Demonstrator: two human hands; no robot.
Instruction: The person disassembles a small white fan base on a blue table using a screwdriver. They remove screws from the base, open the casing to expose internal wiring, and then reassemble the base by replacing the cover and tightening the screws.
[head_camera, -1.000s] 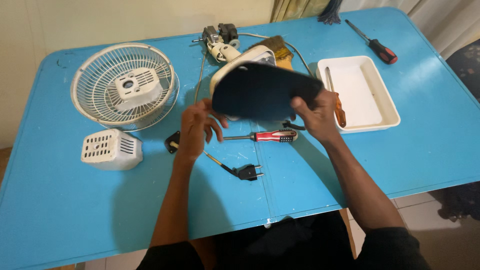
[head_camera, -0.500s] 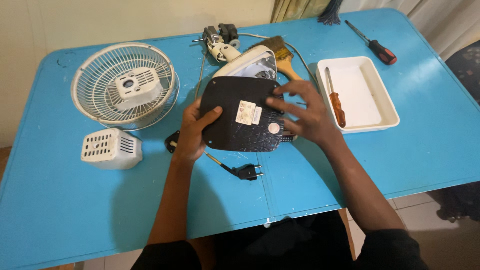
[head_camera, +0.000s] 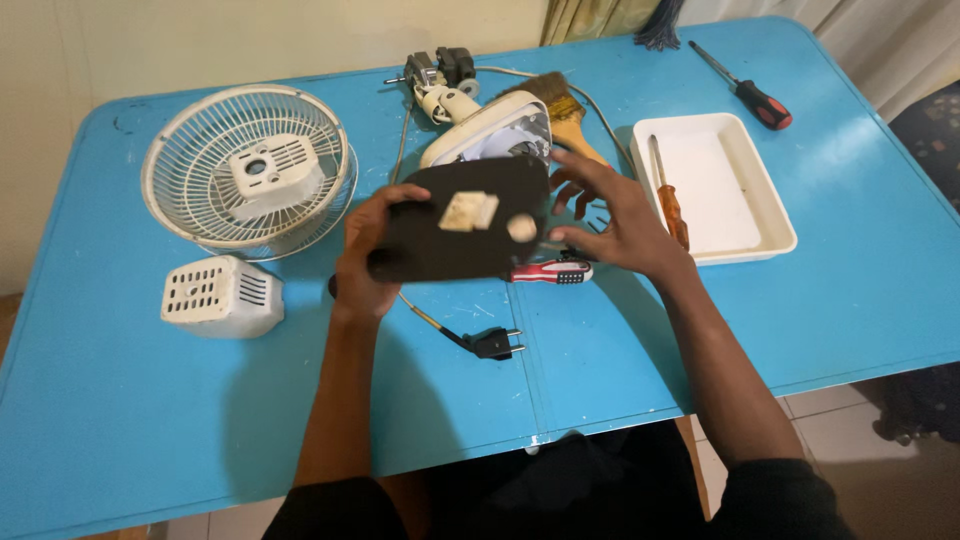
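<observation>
My left hand (head_camera: 368, 252) grips the left edge of a black base plate (head_camera: 430, 240), held above the blue table (head_camera: 700, 340). The plate carries a cream block and a round cream pad on the side facing me. My right hand (head_camera: 612, 218) is at the plate's right edge with fingers spread, touching it lightly. Under the plate lie a red-handled screwdriver (head_camera: 552, 271) and a cord with a black plug (head_camera: 494, 343). Behind it stands the cream fan housing (head_camera: 488, 129).
A cream fan grille (head_camera: 190, 170) lies at the left, with a vented cream cover (head_camera: 220, 296) below it. A white tray (head_camera: 755, 200) at the right holds an orange-handled screwdriver (head_camera: 668, 196). A paintbrush (head_camera: 560, 108), a motor (head_camera: 436, 72) and another red-handled screwdriver (head_camera: 755, 95) lie at the back.
The black plate has been turned over and shifted left, so its underside with the cream pads faces me. My right hand has loosened, its fingers spreading off the plate's edge.
</observation>
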